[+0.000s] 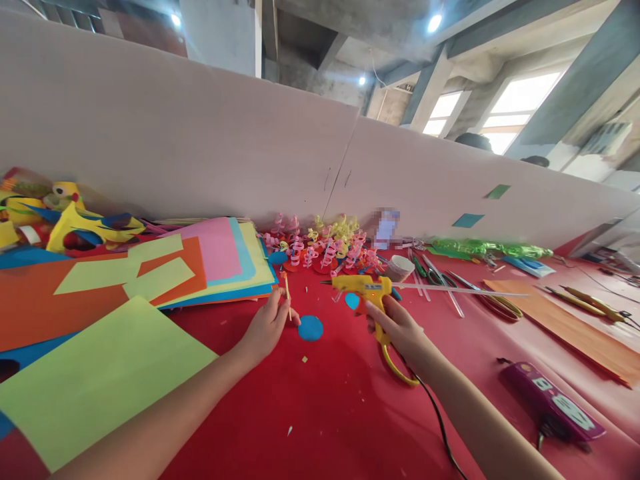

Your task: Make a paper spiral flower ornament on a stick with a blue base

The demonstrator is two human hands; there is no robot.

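Note:
Pinched upright in my left hand (270, 323) is a thin pale yellow stick (288, 298) with a small orange tip. My right hand (399, 327) grips a yellow hot glue gun (365, 288) by its handle; its nozzle points left, towards the stick but apart from it. A long clear glue stick (465, 289) juts from the gun's back. A blue paper disc (311, 328) lies on the table beside my left fingertips. Another blue disc (352, 301) shows partly behind the gun. Yellow scissors handles (400, 371) lie under my right hand.
On the left, coloured sheets (220, 253) are stacked, with a light green sheet (107, 380) in front. Pink and yellow curled paper pieces (327, 250) crowd the back, beside a tape roll (400, 268). Scissors (493, 303), orange paper (570, 327) and a purple device (553, 400) lie right.

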